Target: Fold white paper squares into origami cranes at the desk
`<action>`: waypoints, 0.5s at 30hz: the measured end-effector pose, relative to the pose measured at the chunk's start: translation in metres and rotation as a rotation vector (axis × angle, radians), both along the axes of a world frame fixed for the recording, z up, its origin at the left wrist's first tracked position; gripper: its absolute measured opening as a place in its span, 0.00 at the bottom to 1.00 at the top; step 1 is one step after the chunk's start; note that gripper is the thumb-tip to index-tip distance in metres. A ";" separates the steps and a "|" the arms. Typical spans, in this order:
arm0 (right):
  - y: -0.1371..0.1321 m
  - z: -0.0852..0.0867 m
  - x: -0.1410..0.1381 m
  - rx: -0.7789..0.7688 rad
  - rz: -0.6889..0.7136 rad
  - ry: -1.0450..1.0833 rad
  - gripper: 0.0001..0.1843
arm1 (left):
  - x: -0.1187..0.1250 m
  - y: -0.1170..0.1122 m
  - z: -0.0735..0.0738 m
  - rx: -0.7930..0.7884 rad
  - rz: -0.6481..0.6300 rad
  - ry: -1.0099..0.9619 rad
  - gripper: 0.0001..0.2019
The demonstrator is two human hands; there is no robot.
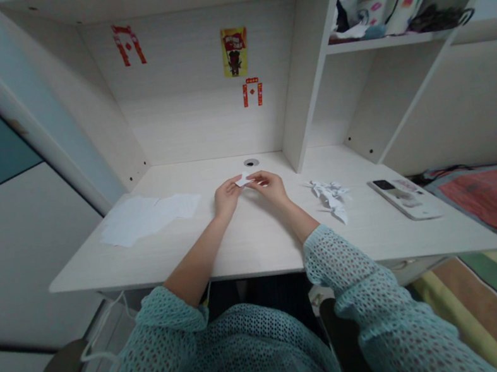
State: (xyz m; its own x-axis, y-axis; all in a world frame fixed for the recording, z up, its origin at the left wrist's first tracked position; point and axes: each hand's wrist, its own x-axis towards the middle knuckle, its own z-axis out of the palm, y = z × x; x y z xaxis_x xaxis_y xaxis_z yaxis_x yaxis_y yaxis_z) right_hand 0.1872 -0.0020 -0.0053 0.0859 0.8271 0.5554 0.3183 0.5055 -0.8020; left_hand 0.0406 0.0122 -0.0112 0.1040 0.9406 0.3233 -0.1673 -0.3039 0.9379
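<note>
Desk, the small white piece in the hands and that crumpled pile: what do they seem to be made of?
The small piece looks like thin white paper, matte and softly bent. The crumpled pile seems the same paper, judging by its sharp creases. The desk looks like laminated board, with a pale, faint wood-grain finish; its core doesn't show.

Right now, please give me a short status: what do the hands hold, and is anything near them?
Left hand, right hand: both pinching small white paper piece. Loose white sheets to the left, crumpled white paper to the right, neither touching the hands.
</note>
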 end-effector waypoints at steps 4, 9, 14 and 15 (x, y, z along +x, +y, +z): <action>0.003 -0.001 0.001 -0.049 0.093 0.107 0.15 | -0.001 -0.002 0.003 0.073 0.022 0.011 0.15; 0.000 0.004 0.002 -0.123 0.139 0.200 0.16 | -0.002 -0.007 0.010 0.049 0.046 0.011 0.13; -0.004 0.008 0.000 -0.123 0.165 0.249 0.15 | 0.000 -0.008 0.011 -0.033 0.044 -0.097 0.11; -0.005 0.008 0.000 -0.121 0.169 0.260 0.15 | 0.000 -0.008 0.011 -0.047 0.043 -0.129 0.11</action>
State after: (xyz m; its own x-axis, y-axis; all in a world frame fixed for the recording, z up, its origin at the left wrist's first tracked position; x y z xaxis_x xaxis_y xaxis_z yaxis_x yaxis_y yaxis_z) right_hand 0.1872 -0.0065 0.0031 0.0676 0.9002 0.4302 0.0146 0.4302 -0.9026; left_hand 0.0410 0.0042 -0.0006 0.0236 0.9576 0.2871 -0.2752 -0.2699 0.9227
